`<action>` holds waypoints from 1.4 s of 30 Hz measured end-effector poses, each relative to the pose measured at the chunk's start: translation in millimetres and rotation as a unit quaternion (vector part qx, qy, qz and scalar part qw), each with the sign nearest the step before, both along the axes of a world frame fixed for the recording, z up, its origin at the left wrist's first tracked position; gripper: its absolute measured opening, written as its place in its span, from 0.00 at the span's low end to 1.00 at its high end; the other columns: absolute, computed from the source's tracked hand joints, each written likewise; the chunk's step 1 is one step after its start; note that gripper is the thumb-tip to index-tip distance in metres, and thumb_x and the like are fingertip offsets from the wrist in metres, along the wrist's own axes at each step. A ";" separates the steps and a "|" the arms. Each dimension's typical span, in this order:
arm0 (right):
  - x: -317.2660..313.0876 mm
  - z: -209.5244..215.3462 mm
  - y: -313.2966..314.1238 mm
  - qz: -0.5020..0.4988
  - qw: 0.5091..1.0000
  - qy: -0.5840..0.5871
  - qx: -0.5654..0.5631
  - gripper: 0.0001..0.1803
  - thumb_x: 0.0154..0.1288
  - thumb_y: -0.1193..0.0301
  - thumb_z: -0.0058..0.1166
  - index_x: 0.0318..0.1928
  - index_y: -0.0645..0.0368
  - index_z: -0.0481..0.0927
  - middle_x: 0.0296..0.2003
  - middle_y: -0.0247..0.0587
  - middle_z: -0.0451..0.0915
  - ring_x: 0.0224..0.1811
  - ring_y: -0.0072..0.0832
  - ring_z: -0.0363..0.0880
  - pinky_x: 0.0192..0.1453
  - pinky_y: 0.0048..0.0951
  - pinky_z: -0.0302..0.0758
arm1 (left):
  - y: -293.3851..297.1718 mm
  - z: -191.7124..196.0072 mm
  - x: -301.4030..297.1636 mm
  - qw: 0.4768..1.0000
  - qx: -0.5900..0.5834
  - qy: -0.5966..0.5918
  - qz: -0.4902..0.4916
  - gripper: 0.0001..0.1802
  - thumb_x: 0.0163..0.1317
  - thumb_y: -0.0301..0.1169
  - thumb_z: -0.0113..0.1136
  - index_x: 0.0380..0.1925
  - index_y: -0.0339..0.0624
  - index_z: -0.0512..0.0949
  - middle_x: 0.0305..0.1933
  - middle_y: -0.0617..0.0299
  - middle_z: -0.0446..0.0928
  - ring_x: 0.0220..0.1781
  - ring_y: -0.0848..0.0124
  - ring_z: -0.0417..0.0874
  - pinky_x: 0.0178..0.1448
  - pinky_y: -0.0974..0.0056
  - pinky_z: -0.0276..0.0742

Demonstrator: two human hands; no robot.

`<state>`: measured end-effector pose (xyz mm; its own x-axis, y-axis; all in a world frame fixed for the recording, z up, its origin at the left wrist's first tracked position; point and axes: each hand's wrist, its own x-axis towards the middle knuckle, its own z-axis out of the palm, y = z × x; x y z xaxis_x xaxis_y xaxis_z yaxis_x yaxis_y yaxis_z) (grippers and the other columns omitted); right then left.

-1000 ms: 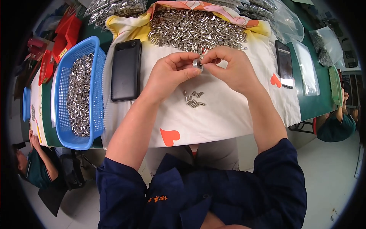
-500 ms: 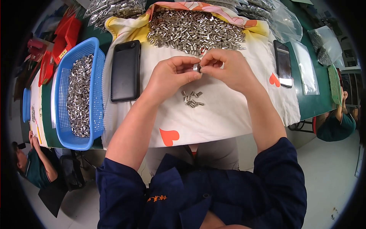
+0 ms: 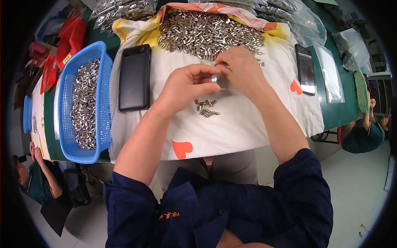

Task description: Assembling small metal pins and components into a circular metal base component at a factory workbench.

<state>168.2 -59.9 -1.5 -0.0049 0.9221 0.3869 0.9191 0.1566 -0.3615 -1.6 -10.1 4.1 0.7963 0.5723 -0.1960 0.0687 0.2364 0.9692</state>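
My left hand point(image 3: 182, 84) pinches a small round silver metal piece point(image 3: 215, 78) between thumb and fingers, above the white cloth point(image 3: 248, 128). Just beyond it, at the near edge of a large heap of short silver metal tubes point(image 3: 211, 35), is my right hand point(image 3: 240, 68). Its fingers are curled together; whatever lies between the fingertips is hidden. A small group of loose metal tubes point(image 3: 206, 109) rests on the cloth, nearer to me than both hands.
Left of the cloth stands a blue basket point(image 3: 105, 82) holding many tubes, with a black rectangular device point(image 3: 135, 77) beside it. A phone point(image 3: 305, 68) and clear plastic bags point(image 3: 331, 74) lie to the right. Co-workers sit at far left point(image 3: 43, 177) and far right point(image 3: 364, 134).
My right hand has moved off the round piece, away from me and toward the heap. My left hand still holds the round piece, now turned a little and more exposed.
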 end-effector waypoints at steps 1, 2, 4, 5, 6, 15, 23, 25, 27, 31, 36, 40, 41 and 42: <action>-1.3 -0.8 2.3 0.007 1.000 0.000 0.020 0.03 0.47 0.73 0.52 0.24 0.57 0.77 0.26 0.38 0.75 0.35 0.37 0.71 0.41 0.35 0.68 | 3.0 -1.8 0.4 0.999 -0.003 -0.028 0.019 0.17 0.49 0.19 0.60 0.42 0.36 0.74 0.35 0.65 0.75 0.37 0.80 0.75 0.42 0.75 0.72; -3.2 -1.8 3.3 0.015 0.999 0.001 0.040 0.03 0.47 0.73 0.52 0.24 0.58 0.77 0.25 0.38 0.75 0.34 0.37 0.71 0.41 0.36 0.68 | 4.8 -3.0 -0.9 0.998 -0.006 -0.055 0.039 0.17 0.49 0.20 0.60 0.42 0.36 0.74 0.34 0.66 0.75 0.37 0.80 0.74 0.42 0.75 0.72; -2.8 1.0 -0.3 0.005 0.999 0.038 0.009 0.03 0.47 0.74 0.52 0.25 0.59 0.77 0.25 0.38 0.75 0.33 0.35 0.72 0.40 0.33 0.69 | 4.4 -2.6 -2.4 0.996 -0.030 -0.055 0.065 0.18 0.49 0.20 0.60 0.43 0.35 0.73 0.35 0.65 0.75 0.37 0.79 0.75 0.43 0.75 0.72; -3.5 5.7 -0.6 0.000 0.997 0.072 -0.021 0.04 0.46 0.74 0.53 0.26 0.59 0.77 0.24 0.38 0.75 0.32 0.33 0.73 0.38 0.31 0.70 | 5.2 -2.5 -3.5 0.993 -0.051 -0.057 0.095 0.18 0.49 0.20 0.59 0.43 0.35 0.73 0.36 0.64 0.76 0.38 0.78 0.75 0.44 0.74 0.72; -3.3 12.2 -2.2 0.002 0.997 0.073 -0.021 0.04 0.46 0.74 0.53 0.26 0.59 0.77 0.24 0.38 0.75 0.32 0.33 0.73 0.38 0.31 0.70 | 7.4 -3.1 -4.3 0.993 -0.050 -0.059 0.094 0.18 0.50 0.20 0.59 0.44 0.35 0.72 0.37 0.62 0.76 0.38 0.77 0.76 0.45 0.73 0.72; -11.9 27.8 -13.3 0.047 0.949 0.301 -0.077 0.05 0.46 0.76 0.53 0.27 0.62 0.75 0.25 0.37 0.77 0.29 0.26 0.75 0.36 0.24 0.71 | 7.3 -3.8 -2.9 0.991 -0.038 -0.078 0.097 0.18 0.50 0.21 0.60 0.43 0.34 0.73 0.36 0.61 0.76 0.37 0.77 0.76 0.44 0.73 0.73; -15.7 20.2 -13.9 0.066 0.979 0.191 0.040 0.03 0.45 0.77 0.54 0.25 0.60 0.75 0.24 0.38 0.76 0.29 0.34 0.74 0.34 0.29 0.71 | 8.1 -3.3 -2.6 0.993 -0.016 -0.048 0.103 0.17 0.50 0.20 0.60 0.42 0.33 0.73 0.35 0.61 0.76 0.36 0.77 0.76 0.43 0.74 0.73; -16.3 24.8 -15.2 0.056 0.971 0.231 0.008 0.04 0.46 0.77 0.54 0.26 0.61 0.75 0.25 0.39 0.76 0.28 0.32 0.74 0.34 0.28 0.72 | 9.1 -3.2 -4.2 0.993 -0.029 -0.055 0.095 0.18 0.49 0.20 0.61 0.43 0.33 0.73 0.35 0.61 0.76 0.36 0.77 0.76 0.43 0.74 0.73; -16.7 26.8 -16.0 0.044 0.962 0.270 -0.024 0.04 0.46 0.77 0.54 0.26 0.62 0.76 0.25 0.39 0.77 0.28 0.31 0.75 0.33 0.27 0.72 | 9.2 -5.3 -4.5 0.993 -0.033 -0.060 0.100 0.19 0.49 0.21 0.61 0.43 0.33 0.73 0.35 0.61 0.77 0.37 0.77 0.76 0.43 0.74 0.73; -17.0 25.4 -16.3 0.059 0.967 0.247 -0.015 0.04 0.48 0.77 0.53 0.28 0.62 0.76 0.26 0.40 0.78 0.27 0.28 0.76 0.33 0.25 0.73 | 9.0 -5.9 -4.6 0.993 -0.034 -0.054 0.094 0.19 0.48 0.21 0.62 0.43 0.33 0.73 0.36 0.60 0.77 0.38 0.77 0.76 0.44 0.74 0.73; -6.3 31.1 -14.9 0.070 0.948 0.298 -0.084 0.05 0.49 0.75 0.54 0.29 0.63 0.76 0.25 0.38 0.77 0.27 0.25 0.76 0.33 0.23 0.72 | 8.0 -2.2 -3.0 0.995 -0.022 -0.054 0.083 0.18 0.48 0.21 0.62 0.42 0.33 0.74 0.37 0.60 0.77 0.38 0.77 0.76 0.44 0.74 0.73; -3.9 34.9 -15.0 0.040 0.934 0.316 -0.162 0.05 0.49 0.75 0.55 0.29 0.62 0.77 0.24 0.34 0.77 0.27 0.19 0.73 0.32 0.21 0.70 | 5.4 -2.2 -3.7 0.997 0.001 -0.032 0.067 0.18 0.49 0.21 0.61 0.42 0.33 0.74 0.37 0.61 0.77 0.37 0.77 0.76 0.43 0.74 0.73; 0.2 35.6 -14.2 0.047 0.931 0.314 -0.182 0.04 0.49 0.75 0.56 0.28 0.61 0.78 0.25 0.31 0.76 0.27 0.17 0.71 0.32 0.20 0.68 | 4.6 -1.0 -3.8 0.998 -0.007 -0.020 0.051 0.18 0.49 0.21 0.61 0.42 0.33 0.74 0.36 0.62 0.77 0.37 0.78 0.76 0.42 0.75 0.73; 7.7 34.7 -12.8 0.045 0.931 0.313 -0.181 0.04 0.49 0.75 0.56 0.28 0.61 0.78 0.25 0.31 0.76 0.27 0.17 0.71 0.32 0.20 0.68 | 3.9 0.3 -4.0 0.999 -0.015 -0.008 0.035 0.17 0.49 0.21 0.61 0.42 0.33 0.74 0.35 0.63 0.77 0.36 0.79 0.76 0.42 0.75 0.73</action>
